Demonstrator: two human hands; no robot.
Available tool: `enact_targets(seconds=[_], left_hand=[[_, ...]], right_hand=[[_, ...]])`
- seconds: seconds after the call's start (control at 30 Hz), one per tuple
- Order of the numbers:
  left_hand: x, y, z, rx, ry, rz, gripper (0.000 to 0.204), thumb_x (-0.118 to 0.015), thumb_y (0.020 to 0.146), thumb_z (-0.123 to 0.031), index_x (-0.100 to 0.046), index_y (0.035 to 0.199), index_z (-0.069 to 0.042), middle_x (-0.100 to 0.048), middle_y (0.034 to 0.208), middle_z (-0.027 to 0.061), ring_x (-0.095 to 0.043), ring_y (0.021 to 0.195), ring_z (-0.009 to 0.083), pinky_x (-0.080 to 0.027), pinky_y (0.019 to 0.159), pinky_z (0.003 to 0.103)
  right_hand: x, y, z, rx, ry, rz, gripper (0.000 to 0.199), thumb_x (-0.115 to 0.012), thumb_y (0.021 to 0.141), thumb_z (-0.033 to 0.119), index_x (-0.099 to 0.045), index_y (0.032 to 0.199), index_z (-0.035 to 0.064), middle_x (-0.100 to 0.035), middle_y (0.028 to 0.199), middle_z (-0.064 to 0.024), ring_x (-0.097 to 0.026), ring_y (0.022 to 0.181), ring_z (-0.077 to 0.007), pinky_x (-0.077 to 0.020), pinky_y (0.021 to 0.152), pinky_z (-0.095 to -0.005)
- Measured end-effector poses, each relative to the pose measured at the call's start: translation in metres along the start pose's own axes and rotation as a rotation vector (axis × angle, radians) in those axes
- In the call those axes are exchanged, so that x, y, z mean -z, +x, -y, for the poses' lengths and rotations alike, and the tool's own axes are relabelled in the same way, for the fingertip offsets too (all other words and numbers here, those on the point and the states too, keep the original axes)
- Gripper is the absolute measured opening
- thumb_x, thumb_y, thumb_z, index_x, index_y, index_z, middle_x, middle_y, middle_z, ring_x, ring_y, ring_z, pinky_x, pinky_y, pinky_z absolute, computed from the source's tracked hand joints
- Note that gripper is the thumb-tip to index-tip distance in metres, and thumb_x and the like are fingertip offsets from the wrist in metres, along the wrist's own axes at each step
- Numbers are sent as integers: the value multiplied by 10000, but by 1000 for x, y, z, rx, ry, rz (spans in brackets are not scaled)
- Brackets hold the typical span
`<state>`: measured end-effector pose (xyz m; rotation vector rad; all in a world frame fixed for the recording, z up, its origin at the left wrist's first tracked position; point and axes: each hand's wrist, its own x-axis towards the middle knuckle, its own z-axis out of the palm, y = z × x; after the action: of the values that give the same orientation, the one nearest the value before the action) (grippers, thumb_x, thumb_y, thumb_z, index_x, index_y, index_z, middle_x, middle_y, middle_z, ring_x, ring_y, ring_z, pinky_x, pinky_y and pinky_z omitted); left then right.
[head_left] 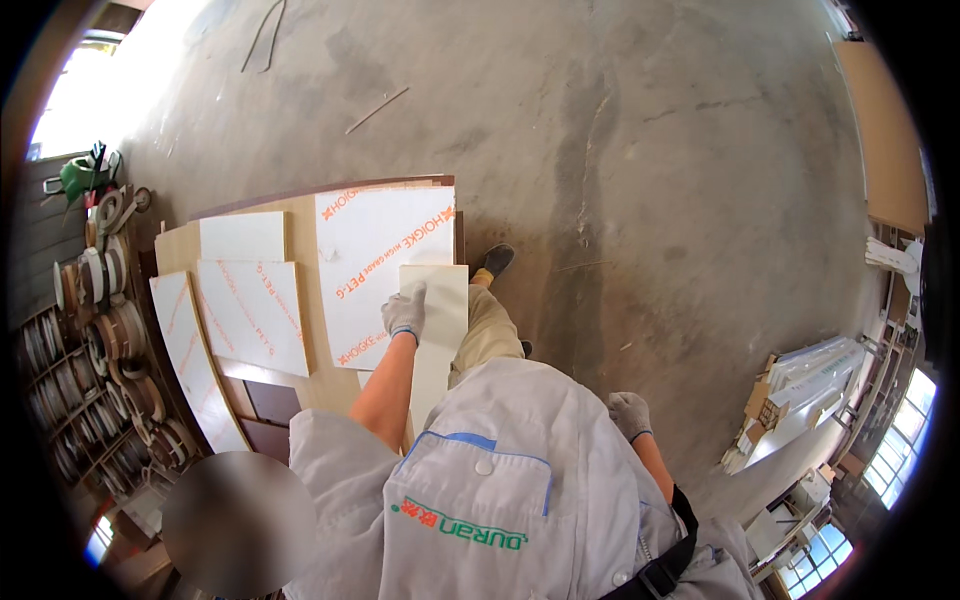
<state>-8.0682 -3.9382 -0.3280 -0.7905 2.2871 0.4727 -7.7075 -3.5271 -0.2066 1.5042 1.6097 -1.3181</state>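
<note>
My left hand (404, 311), in a grey work glove, is closed at the left edge of a narrow off-white panel (446, 310). The panel stands out in front of a larger white board (350, 250) with orange print on its film. Part of the narrow panel is hidden behind my sleeve and jacket. On the other side of my body, my right hand (629, 413), also gloved, hangs low with its fingers curled. Nothing shows in it. One dark shoe (497, 260) and a tan trouser leg are just right of the panel.
More boards (250, 315) overlap on a stack to the left. Racks with rolls of edge banding (110, 330) line the left wall. Thin strips (377, 110) lie on the concrete floor (680, 190). Wrapped panels (800, 395) stand at the right. A blurred round patch covers the lower left.
</note>
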Motion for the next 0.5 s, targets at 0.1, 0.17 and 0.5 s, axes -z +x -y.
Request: enact_targets(seconds=[0.1,0.17,0.5], left_hand=[[-8,35,5,-22,-105,36,925,-703,809,-756,-659,1316,17,-629,1345,316,-629,1253,426,-490,1084,496],[-28,72,24,-49,-307,51,898,-702,823,-740,-674,1278,34,-649,1324,305,-655,1218,402,-507,1053,484],[41,124,-41,-24,-458,72,879,-578,955,-733,-691,1158,115,-733,1065,242,-678,946,297,-535,884,435]], right_hand=[[0,7,1,-25,172,-52,317,-632,981,260,-620,714,89,-557,657,51,-494,590,-80,-420,556,-300],[0,2,20,0,124,-54,325,-627,983,267,-622,715,84,-553,647,51,-496,592,-85,-420,561,-305],[-11,-21,70,60,-42,-56,371,-599,948,340,-619,718,50,-546,623,-23,-515,588,-126,-425,577,-364]])
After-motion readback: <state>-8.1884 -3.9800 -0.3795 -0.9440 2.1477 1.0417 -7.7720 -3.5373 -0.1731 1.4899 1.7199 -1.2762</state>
